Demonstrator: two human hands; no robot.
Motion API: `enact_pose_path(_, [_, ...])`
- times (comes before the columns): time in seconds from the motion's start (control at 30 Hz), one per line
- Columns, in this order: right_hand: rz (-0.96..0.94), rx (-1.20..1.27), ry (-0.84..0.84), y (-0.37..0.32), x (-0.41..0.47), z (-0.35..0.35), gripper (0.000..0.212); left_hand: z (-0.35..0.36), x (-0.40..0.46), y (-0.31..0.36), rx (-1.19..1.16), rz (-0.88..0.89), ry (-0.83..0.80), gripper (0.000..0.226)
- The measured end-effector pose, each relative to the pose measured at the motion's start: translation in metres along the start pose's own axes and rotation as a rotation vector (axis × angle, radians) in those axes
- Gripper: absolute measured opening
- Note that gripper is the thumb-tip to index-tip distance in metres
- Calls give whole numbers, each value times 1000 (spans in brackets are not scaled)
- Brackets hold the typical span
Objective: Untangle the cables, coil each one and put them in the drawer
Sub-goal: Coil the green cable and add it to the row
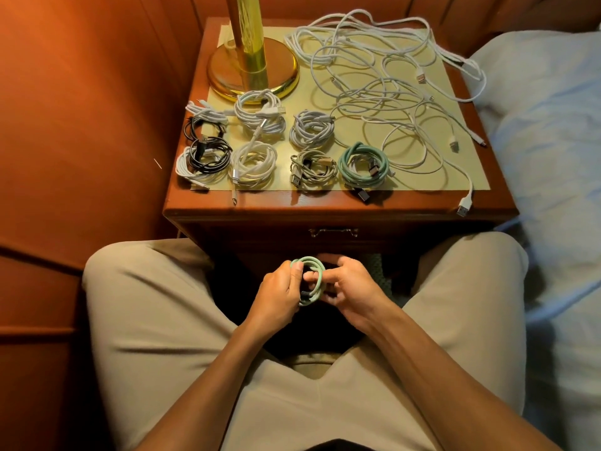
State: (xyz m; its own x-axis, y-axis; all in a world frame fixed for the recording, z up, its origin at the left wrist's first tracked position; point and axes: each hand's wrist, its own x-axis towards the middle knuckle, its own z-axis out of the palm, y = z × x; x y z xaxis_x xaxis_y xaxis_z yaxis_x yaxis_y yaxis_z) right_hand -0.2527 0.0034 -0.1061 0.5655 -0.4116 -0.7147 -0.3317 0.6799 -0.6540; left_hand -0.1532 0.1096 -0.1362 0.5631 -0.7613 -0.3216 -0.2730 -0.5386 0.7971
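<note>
person | beige trousers (156, 320) creased over both thighs | forearms bare, no sleeves seen | left hand (276, 291), right hand (349, 288) ungloved

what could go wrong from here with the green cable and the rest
1. The light green coil, gripped by the left hand and right hand, isn't tied, so it may spring open once released.
2. A white plug hangs over the nightstand edge and could drag the tangled white cables down.
</note>
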Motion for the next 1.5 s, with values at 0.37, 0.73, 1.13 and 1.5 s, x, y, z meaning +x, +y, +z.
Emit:
enact_pose_path(0.37, [-224, -449, 19, 10, -7, 4, 31, -1, 7, -8, 220, -114, 167, 38])
enact_pose_path(0.73, [-408, -926, 176, 6, 2, -10, 32, -9, 13, 4, -478, -386, 70, 38])
enact_pose_path(1.13, [-249, -155, 149, 19, -3, 8, 21, -6, 6, 12, -570, -313, -14, 35])
enact_pose_path(1.5, [-147, 111, 93, 37, -5, 26, 19, 0, 9, -6, 121, -180, 224, 39])
